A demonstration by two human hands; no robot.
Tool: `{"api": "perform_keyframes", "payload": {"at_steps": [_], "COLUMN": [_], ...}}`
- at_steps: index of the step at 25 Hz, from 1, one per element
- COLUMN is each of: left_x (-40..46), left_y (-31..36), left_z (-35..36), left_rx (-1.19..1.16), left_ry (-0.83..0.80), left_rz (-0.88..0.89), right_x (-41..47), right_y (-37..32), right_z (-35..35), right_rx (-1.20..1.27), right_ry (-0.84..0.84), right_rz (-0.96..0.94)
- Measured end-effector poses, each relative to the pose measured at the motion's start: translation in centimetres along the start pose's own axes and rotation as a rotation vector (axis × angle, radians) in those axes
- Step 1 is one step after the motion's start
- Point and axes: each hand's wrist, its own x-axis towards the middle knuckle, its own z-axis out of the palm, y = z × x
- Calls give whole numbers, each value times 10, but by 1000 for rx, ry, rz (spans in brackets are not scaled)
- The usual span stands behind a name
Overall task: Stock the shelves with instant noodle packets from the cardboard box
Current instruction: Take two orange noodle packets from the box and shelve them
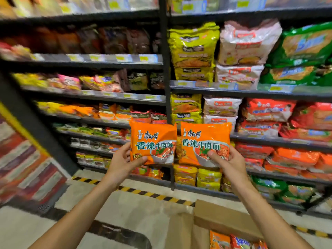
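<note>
Noodle packets point(153, 143) side by side, hands point(124, 163) gripping bottom edges

Both hands are raised before the shelves, each holding an orange instant noodle packet upright by its lower edge. The left hand point(124, 161) grips the left packet point(153, 142); the right hand point(229, 161) grips the right packet point(204, 142), the two side by side, nearly touching. Below, the open cardboard box point(221, 220) on the floor shows more orange packets point(233, 241) inside. The black shelves point(251, 95) behind are packed with noodle multipacks.
</note>
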Motion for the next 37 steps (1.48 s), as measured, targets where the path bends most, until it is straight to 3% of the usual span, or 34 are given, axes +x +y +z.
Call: {"api": "perform_keyframes", "payload": {"at_steps": [9, 21, 37], "left_x": [-45, -51, 42], "left_y": [17, 10, -17], "left_z": [-149, -411, -577], "left_rx": [-118, -171, -89], "left_ry": [276, 364, 438], "left_rz": [96, 168, 192], "right_x": [-13, -35, 37], "right_y": [-55, -104, -116], "right_z": [149, 413, 609], "right_rx": [42, 14, -5], "right_ry": [-226, -349, -410], "right_rz": [-109, -220, -284]}}
